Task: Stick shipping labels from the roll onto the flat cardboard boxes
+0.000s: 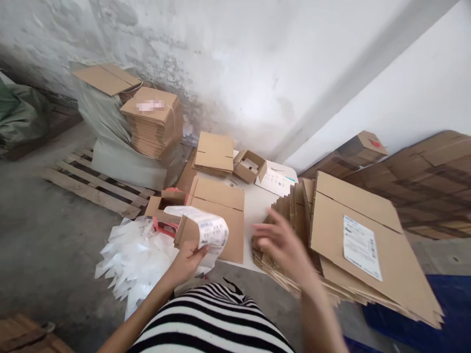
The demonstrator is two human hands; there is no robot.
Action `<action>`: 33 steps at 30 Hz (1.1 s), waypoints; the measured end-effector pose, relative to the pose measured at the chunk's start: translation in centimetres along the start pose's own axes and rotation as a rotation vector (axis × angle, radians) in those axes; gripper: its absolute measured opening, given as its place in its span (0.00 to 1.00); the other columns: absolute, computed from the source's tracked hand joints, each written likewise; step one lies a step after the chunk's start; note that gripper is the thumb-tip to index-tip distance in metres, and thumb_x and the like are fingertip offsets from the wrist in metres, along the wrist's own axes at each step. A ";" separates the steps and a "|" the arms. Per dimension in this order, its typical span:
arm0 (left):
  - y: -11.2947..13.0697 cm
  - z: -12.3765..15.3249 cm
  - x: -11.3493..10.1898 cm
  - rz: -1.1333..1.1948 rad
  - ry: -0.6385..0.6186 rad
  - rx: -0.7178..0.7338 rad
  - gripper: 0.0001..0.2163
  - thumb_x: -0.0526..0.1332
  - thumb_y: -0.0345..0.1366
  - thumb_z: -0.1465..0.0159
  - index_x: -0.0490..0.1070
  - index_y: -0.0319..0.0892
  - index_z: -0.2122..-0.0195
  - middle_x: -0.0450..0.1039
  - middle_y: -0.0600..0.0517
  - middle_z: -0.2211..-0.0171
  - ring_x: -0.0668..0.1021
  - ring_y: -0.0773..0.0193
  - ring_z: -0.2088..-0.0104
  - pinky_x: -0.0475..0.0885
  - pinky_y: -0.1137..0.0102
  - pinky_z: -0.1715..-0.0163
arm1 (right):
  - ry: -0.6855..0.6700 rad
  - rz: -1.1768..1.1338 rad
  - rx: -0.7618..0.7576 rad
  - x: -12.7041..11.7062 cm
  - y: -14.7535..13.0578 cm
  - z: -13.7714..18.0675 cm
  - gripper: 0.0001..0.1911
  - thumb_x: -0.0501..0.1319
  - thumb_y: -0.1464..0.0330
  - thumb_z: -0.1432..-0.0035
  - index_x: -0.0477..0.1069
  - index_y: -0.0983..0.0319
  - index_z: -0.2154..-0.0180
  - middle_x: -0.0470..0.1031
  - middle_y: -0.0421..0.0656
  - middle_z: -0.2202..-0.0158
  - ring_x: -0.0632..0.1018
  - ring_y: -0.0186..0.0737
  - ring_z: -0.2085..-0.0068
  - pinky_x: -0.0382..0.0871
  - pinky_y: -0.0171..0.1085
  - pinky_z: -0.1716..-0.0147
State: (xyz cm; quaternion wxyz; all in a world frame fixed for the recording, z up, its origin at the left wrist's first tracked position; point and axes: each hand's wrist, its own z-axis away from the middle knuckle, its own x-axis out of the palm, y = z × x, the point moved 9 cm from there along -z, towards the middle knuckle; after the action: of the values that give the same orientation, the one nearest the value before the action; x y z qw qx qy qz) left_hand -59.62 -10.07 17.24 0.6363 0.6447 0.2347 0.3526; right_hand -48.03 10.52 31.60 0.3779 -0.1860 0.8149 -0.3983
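- Your left hand point(188, 260) pinches the label sheet point(214, 229) over the near left of the white table point(255, 203).
- Your right hand point(282, 242), blurred, fingers spread, hovers beside folded cartons point(331, 240) at the table's right.
- Small box point(244, 174), flaps up, sits toward the table's far edge.

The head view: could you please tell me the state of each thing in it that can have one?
Left hand: closed on the label strip
Label strip: printed, curled over
Right hand: fingers spread, motion-blurred
Labelled carton: folded flat, tilted
Carton at the table's back: open, with contents
Bundled cartons: flat, stacked, strapped
White sheets: heaped, crumpled
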 end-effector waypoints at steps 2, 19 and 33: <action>0.3 0.2 0.9 -0.033 -0.060 -0.019 0.12 0.66 0.37 0.44 0.81 0.41 0.60 0.80 0.46 0.58 0.74 0.42 0.47 0.65 0.54 0.44 | -0.242 -0.136 -0.017 7.4 0.4 0.7 0.18 0.66 0.67 0.48 0.72 0.65 0.54 0.78 0.38 0.71 0.75 0.31 0.72 0.73 0.31 0.70; -5.2 0.0 -2.4 0.706 0.297 -0.366 0.13 0.58 0.35 0.37 0.76 0.31 0.57 0.80 0.37 0.59 0.80 0.49 0.55 0.75 0.58 0.54 | -0.459 -0.197 -0.180 15.2 -0.3 4.5 0.03 0.61 0.69 0.42 0.73 0.59 0.69 0.74 0.43 0.64 0.74 0.41 0.58 0.67 0.40 0.56; -7.7 0.6 -10.3 0.275 0.591 -0.187 0.13 0.67 0.34 0.43 0.76 0.38 0.57 0.78 0.40 0.53 0.72 0.49 0.42 0.66 0.59 0.43 | -0.163 0.271 0.152 18.0 13.0 1.0 0.29 0.64 0.55 0.51 0.67 0.62 0.49 0.64 0.55 0.43 0.63 0.58 0.41 0.54 0.53 0.43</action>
State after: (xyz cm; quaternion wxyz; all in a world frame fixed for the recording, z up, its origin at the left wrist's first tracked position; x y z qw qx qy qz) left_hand -64.63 -17.58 8.05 0.5434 0.4791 0.2865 0.6270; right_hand -58.92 7.12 12.54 0.5057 -0.0770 0.7667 -0.3879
